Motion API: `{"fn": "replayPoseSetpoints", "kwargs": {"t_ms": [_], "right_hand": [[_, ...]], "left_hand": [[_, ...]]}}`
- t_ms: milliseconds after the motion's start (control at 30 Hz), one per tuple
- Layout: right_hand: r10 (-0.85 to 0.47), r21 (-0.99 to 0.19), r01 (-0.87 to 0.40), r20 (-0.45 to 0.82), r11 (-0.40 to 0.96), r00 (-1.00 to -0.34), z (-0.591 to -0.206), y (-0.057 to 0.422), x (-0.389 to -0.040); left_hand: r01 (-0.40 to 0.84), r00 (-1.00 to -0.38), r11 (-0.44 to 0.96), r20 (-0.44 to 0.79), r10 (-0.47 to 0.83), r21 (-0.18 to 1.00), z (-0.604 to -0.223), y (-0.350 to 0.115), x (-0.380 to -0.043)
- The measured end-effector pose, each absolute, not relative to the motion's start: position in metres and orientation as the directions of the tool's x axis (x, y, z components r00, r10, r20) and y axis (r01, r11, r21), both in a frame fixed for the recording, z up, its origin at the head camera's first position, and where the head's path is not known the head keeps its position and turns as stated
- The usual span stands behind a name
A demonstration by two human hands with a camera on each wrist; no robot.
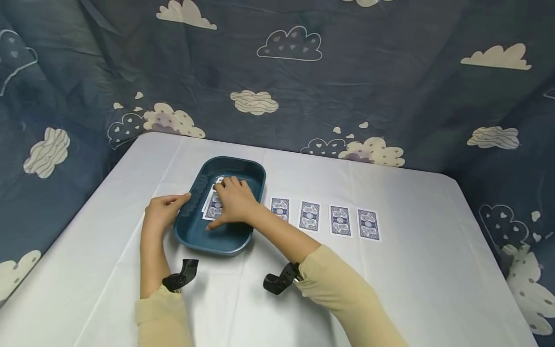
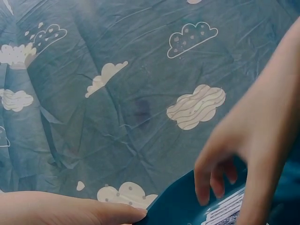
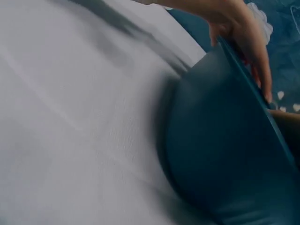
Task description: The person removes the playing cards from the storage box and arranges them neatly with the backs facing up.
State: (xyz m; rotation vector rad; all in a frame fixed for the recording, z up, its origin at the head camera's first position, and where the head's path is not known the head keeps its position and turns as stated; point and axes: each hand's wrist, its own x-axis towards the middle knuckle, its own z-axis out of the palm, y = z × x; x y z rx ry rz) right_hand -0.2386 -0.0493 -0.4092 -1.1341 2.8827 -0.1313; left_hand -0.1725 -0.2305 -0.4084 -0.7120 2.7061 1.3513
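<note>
A dark blue plastic tray (image 1: 221, 241) sits tilted a little on the table's left half. My left hand (image 1: 161, 212) grips its left rim between thumb and fingers; the thumb also shows on the rim in the left wrist view. Inside the tray lie overlapping playing cards (image 1: 214, 208), the top one showing its blue patterned back. Over them is my right hand (image 1: 234, 200), fingers spread and gently bent downward, the thumb toward the near edge of the cards. No card shows between its fingers, though the hand hides part of the pile.
Right of the tray, several playing cards (image 1: 340, 220) lie back up in a row; my right forearm passes in front of the leftmost. A white cloth covers the table (image 1: 416, 289). Behind it hangs a dark blue curtain (image 1: 390, 96) with cloud prints.
</note>
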Motion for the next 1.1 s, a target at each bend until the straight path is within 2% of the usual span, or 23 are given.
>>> {"fn": "replayPoseSetpoints", "kwargs": {"t_ms": [167,467,667,900,1100], "right_hand": [[-0.606,-0.09,-0.6,-0.121,0.795,-0.786,-0.426,-0.057,-0.238],[-0.596,-0.149,-0.578,-0.172,0.802,-0.784,-0.431,-0.06,-0.238],[-0.617,-0.21,-0.585,-0.151,0.783,-0.772,-0.427,-0.059,-0.241],[-0.656,-0.281,-0.623,-0.031,0.73,-0.754,-0.422,-0.059,-0.245],[-0.672,-0.269,-0.634,-0.074,0.725,-0.737,-0.425,-0.06,-0.244]], "left_hand": [[-0.4,-0.901,0.517,-0.223,-0.372,0.756,-0.41,-0.228,-0.171],[-0.405,-0.898,0.506,-0.227,-0.377,0.762,-0.411,-0.23,-0.169],[-0.403,-0.899,0.494,-0.231,-0.373,0.77,-0.408,-0.23,-0.171],[-0.399,-0.899,0.501,-0.22,-0.379,0.768,-0.406,-0.231,-0.175],[-0.397,-0.9,0.508,-0.217,-0.378,0.764,-0.407,-0.233,-0.174]]}}
